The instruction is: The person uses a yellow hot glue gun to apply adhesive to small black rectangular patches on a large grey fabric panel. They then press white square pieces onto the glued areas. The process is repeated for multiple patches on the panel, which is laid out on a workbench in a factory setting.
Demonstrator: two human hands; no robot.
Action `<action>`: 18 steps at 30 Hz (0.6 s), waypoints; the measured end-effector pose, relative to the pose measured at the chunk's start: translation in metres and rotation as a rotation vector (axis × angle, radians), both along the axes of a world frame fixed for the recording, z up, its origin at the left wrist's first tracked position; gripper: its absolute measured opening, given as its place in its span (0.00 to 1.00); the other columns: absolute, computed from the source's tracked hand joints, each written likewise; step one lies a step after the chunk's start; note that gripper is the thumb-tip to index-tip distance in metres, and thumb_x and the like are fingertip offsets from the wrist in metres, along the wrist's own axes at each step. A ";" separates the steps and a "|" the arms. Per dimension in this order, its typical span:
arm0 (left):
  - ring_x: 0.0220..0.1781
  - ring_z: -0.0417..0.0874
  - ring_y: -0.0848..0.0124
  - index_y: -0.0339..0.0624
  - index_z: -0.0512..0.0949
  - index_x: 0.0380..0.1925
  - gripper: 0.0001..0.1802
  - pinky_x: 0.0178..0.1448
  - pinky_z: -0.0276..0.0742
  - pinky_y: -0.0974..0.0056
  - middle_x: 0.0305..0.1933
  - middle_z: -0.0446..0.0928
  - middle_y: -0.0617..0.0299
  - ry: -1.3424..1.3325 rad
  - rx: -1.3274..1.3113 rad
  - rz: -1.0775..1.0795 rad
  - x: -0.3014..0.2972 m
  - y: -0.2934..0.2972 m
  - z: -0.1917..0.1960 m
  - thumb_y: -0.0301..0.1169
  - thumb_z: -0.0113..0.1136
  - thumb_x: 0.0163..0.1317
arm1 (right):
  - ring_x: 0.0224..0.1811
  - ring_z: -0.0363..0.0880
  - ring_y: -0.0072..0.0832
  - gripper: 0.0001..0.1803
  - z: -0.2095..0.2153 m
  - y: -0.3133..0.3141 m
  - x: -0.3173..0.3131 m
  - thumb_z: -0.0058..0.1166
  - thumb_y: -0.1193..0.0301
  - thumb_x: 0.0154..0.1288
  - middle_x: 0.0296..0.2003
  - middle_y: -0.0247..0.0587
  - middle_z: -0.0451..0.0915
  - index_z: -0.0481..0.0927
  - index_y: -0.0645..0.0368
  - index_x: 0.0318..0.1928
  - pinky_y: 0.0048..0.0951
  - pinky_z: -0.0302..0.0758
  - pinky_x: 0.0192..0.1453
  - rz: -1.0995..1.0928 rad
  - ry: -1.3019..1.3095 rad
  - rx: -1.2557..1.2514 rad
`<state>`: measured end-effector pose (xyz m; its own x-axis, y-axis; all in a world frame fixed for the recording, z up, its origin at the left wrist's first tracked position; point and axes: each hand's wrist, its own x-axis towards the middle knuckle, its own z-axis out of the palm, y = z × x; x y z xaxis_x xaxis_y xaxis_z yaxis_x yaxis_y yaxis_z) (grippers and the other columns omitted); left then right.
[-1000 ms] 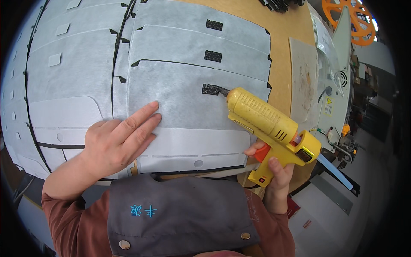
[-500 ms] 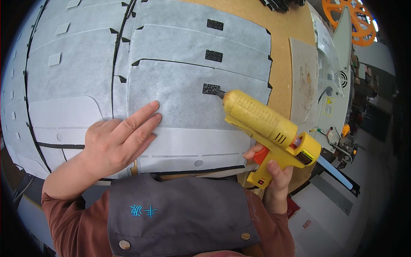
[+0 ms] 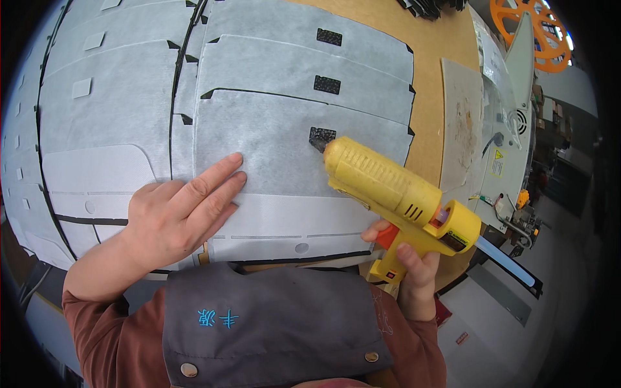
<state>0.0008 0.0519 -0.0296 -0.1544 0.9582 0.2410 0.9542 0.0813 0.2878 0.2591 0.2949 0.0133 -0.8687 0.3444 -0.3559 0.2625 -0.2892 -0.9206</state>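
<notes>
My right hand [image 3: 417,268] is wrapped round the grip of a yellow hot glue gun [image 3: 388,187], with a finger at its red trigger. A pale blue glue stick [image 3: 508,260] sticks out of the back of the gun. The dark nozzle points at the lower left part of a small black patch [image 3: 323,135] on the nearest pale grey sheet [image 3: 272,139]; whether it touches cannot be told. My left hand [image 3: 184,213] lies flat on the left part of that sheet, its fingers stretched out and holding nothing.
Two more overlapping grey sheets [image 3: 272,68] with black patches [image 3: 327,85] lie beyond. To the left spread other sheets [image 3: 116,110] with small white squares [image 3: 81,88]. At the right are a stained board [image 3: 460,123], a machine [image 3: 508,155] and an orange reel [image 3: 533,32].
The glue gun in my right hand has shifted slightly left and toward me, its nozzle moving from the patch's right side to its lower left. My left hand stays nearly still.
</notes>
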 end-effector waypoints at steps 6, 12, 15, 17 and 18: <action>0.20 0.74 0.78 0.42 0.82 0.48 0.23 0.22 0.67 0.73 0.58 0.81 0.56 0.005 0.000 0.001 0.000 0.001 0.000 0.30 0.71 0.49 | 0.52 0.79 0.40 0.31 0.000 -0.001 0.012 0.52 0.74 0.65 0.52 0.55 0.75 0.61 0.69 0.67 0.42 0.75 0.58 -0.079 -0.009 0.026; 0.20 0.74 0.78 0.42 0.82 0.48 0.23 0.22 0.67 0.73 0.58 0.81 0.56 0.009 0.008 0.008 0.001 0.001 0.000 0.30 0.71 0.49 | 0.51 0.80 0.39 0.30 -0.002 0.001 0.015 0.53 0.71 0.67 0.50 0.55 0.77 0.62 0.70 0.66 0.40 0.76 0.57 -0.076 0.008 0.073; 0.20 0.74 0.78 0.42 0.82 0.48 0.23 0.22 0.67 0.73 0.58 0.81 0.56 0.007 0.004 0.007 0.001 0.001 -0.001 0.30 0.71 0.49 | 0.50 0.80 0.39 0.30 -0.002 0.000 0.015 0.54 0.70 0.67 0.50 0.55 0.77 0.62 0.70 0.65 0.39 0.76 0.57 -0.087 0.001 0.067; 0.20 0.74 0.78 0.42 0.82 0.48 0.23 0.22 0.67 0.73 0.58 0.81 0.55 0.007 -0.001 0.005 0.001 0.001 -0.001 0.30 0.71 0.49 | 0.50 0.80 0.39 0.31 -0.002 0.000 0.015 0.54 0.69 0.67 0.50 0.55 0.77 0.62 0.70 0.66 0.40 0.76 0.57 -0.086 -0.001 0.062; 0.20 0.74 0.78 0.42 0.82 0.48 0.23 0.22 0.67 0.73 0.58 0.81 0.55 0.007 -0.004 0.003 0.001 0.001 0.000 0.30 0.70 0.49 | 0.50 0.80 0.39 0.31 -0.001 0.000 0.014 0.55 0.69 0.67 0.49 0.55 0.77 0.62 0.70 0.66 0.40 0.76 0.56 -0.086 -0.003 0.060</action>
